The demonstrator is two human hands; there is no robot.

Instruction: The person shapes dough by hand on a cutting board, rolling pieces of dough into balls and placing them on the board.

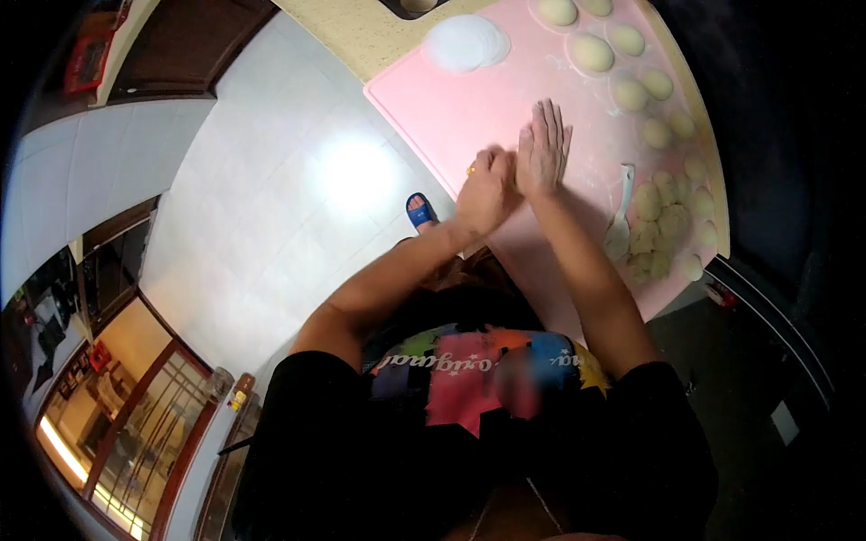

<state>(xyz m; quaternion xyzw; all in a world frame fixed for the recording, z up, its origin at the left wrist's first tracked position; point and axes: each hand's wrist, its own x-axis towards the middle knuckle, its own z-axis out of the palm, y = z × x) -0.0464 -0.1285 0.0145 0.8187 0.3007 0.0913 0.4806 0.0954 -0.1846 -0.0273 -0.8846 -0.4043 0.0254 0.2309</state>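
Observation:
Over the pink mat [433,113], my left hand [487,189] is closed, its curled fingers pressed near the base of my right hand. A yellow ring shows on it. Whatever it may hold is hidden. My right hand [544,151] has its fingers stretched out and pale powder on them; it touches or nearly touches my left. To the right lie a white spoon [626,194] and a cluster of dough pieces [663,225]. Several round dough balls [592,53] sit along the mat's far right side.
Stacked white translucent discs [465,42] lie at the mat's far left. A dark tray [406,7] stands beyond it on the beige counter [338,32]. Left of the counter is the tiled floor [271,180], where a foot in a blue slipper [418,211] shows.

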